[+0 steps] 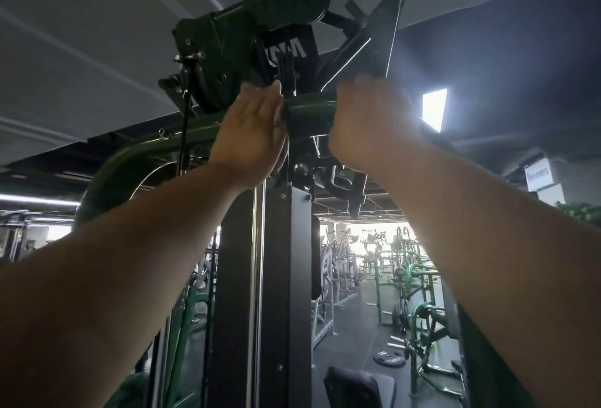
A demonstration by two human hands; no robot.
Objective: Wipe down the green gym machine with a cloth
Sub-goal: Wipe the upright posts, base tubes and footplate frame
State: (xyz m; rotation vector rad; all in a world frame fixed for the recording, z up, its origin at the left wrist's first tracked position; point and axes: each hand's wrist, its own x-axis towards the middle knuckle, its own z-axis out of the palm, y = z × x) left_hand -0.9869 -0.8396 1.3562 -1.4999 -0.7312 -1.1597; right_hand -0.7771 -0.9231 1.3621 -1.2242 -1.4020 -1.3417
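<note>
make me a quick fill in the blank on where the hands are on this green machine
1. Both hands reach up to the curved ____ tube at the top of the machine.
2. The left hand and the right hand rest on the tube with a stretch of it showing ____ them.
3. Directly below the hands stands a tall ____ column.
4. On the floor to the lower right lies a round weight ____.

Missing words: green; between; black; plate

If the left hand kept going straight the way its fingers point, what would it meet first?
Probably the black bracket just above the green bar; the left hand points up at it, though depth is unclear.
</note>
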